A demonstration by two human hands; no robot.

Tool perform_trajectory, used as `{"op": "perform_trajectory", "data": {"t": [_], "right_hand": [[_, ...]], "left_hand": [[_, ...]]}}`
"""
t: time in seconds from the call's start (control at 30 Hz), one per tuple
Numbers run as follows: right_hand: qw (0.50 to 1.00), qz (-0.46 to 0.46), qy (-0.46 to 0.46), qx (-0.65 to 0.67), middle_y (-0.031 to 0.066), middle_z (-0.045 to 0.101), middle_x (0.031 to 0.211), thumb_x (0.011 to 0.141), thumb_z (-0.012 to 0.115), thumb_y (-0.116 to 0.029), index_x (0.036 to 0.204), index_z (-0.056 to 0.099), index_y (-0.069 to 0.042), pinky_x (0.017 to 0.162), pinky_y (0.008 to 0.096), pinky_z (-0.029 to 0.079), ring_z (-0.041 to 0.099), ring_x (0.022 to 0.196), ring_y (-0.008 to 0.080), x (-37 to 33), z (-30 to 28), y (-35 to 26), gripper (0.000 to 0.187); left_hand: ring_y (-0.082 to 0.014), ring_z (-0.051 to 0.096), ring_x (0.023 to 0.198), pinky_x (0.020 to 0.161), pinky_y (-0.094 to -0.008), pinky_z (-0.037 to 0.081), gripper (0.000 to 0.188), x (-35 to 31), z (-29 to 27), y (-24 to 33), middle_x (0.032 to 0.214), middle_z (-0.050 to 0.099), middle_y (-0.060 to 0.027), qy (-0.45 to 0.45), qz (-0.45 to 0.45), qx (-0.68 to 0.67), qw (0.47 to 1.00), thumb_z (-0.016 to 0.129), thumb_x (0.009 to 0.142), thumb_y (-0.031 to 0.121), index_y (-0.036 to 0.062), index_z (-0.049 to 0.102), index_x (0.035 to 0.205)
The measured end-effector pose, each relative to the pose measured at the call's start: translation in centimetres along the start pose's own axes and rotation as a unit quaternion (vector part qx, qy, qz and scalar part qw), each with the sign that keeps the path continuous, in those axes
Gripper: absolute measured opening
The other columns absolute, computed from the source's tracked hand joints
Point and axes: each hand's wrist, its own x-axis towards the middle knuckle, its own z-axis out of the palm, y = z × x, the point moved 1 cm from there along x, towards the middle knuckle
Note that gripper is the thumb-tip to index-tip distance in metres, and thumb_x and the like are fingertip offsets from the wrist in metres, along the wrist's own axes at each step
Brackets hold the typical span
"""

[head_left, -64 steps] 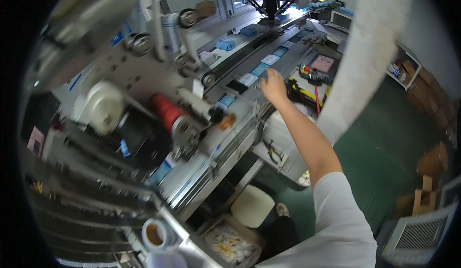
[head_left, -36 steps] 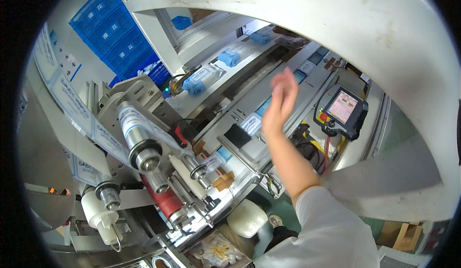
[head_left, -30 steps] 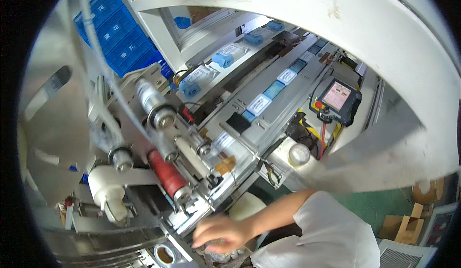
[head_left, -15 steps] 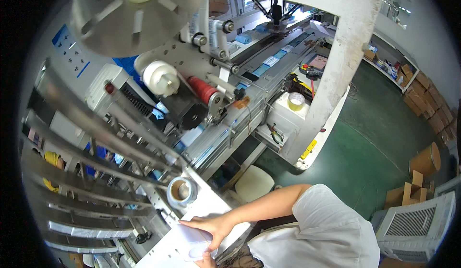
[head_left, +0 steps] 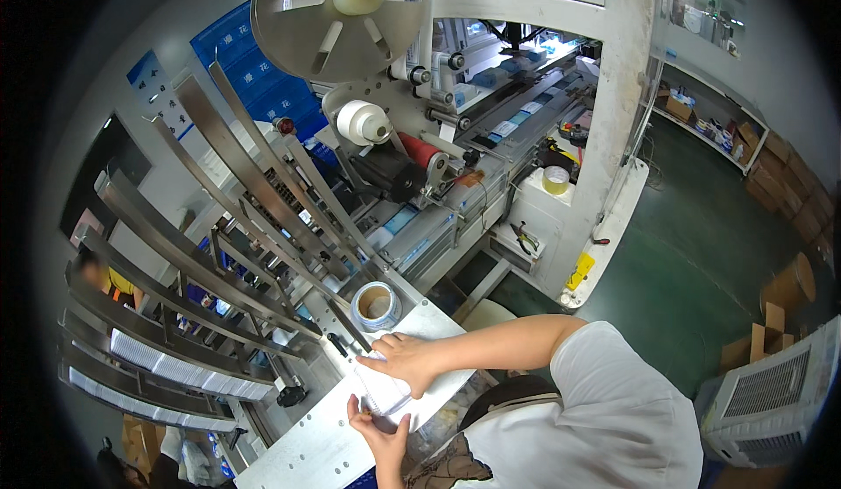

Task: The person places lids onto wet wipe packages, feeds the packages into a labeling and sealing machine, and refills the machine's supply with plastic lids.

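Note:
A stack of thin white sheets or cards [head_left: 384,391] is on the white machine plate [head_left: 320,441]. My right hand [head_left: 405,363] spans its far end, palm down, with fingers on one side and the thumb near the other. My left hand [head_left: 382,435] is at the stack's near end, its thumb and forefinger wide apart. Whether a fingertip touches the sheets I cannot tell. Just beyond my right hand stands a roll of tape [head_left: 377,305] with a brown core.
Curved metal guide rails [head_left: 180,239] rise at the left, with white card stacks [head_left: 171,362] in the lower ones. Behind are a large metal reel [head_left: 342,29] and a conveyor [head_left: 517,125]. Pliers [head_left: 526,237] and a yellow tape roll [head_left: 555,180] lie on a machine ledge.
The view has shifted, so the machine appears farther right. My left hand has spread its fingers at the stack's near end. My right hand has moved over the stack's far end.

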Motion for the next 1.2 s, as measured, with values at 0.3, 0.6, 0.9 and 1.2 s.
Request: {"op": "perform_trajectory", "data": {"t": [0.3, 0.6, 0.9, 1.2], "right_hand": [[0.955, -0.032, 0.048, 0.291, 0.032, 0.002, 0.141, 0.051, 0.076, -0.018, 0.145, -0.004, -0.008, 0.104, 0.0353, 0.029, 0.022, 0.129, 0.0455, -0.7, 3.9, 4.2, 0.123], [0.935, -0.127, 0.039, 0.328, 0.0273, -0.019, 0.143, 0.048, 0.077, -0.009, 0.143, -0.012, -0.009, 0.11, 0.0342, 0.015, -0.003, 0.137, 0.0407, -1.3, 4.4, 7.6, 0.131], [0.985, -0.147, -0.063, 0.063, 0.0317, 0.017, 0.142, 0.045, 0.082, -0.032, 0.141, 0.018, -0.002, 0.104, 0.0624, 0.004, 0.006, 0.137, 0.0407, 0.3, -1.0, 4.3, 0.12], [0.904, -0.241, 0.102, 0.339, 0.0261, 0.027, 0.128, 0.045, 0.08, -0.017, 0.141, -0.021, -0.015, 0.102, 0.0488, 0.022, 0.029, 0.12, 0.0434, -1.1, 0.0, 4.1, 0.14]], "left_hand": [[-0.0304, 0.025, 0.129, 0.104, -0.0392, 0.023, 0.073, 4.3, 2.4, -1.9, 0.141, 0.016, -0.0258, -0.037, -0.018, -0.094, 0.995, 0.08, 0.056, 0.009, 0.0097, 0.021, 0.099], [-0.0335, 0.016, 0.133, 0.105, -0.0378, 0.016, 0.076, 3.6, 7.8, -0.4, 0.144, 0.003, -0.03, 0.07, 0.007, -0.047, 0.996, 0.08, 0.056, 0.006, 0.0112, 0.019, 0.101], [-0.0323, 0.023, 0.13, 0.107, -0.0423, 0.02, 0.071, 1.3, 6.4, 1.1, 0.142, 0.011, -0.0238, 0.099, -0.015, -0.061, 0.993, 0.073, 0.062, 0.005, 0.009, 0.019, 0.11], [-0.0108, 0.038, 0.071, 0.064, -0.0254, 0.034, 0.024, -5.6, 4.4, 3.7, 0.078, 0.038, -0.001, 0.344, -0.162, -0.087, 0.921, 0.042, 0.095, 0.027, 0.0071, 0.04, 0.081]]}}
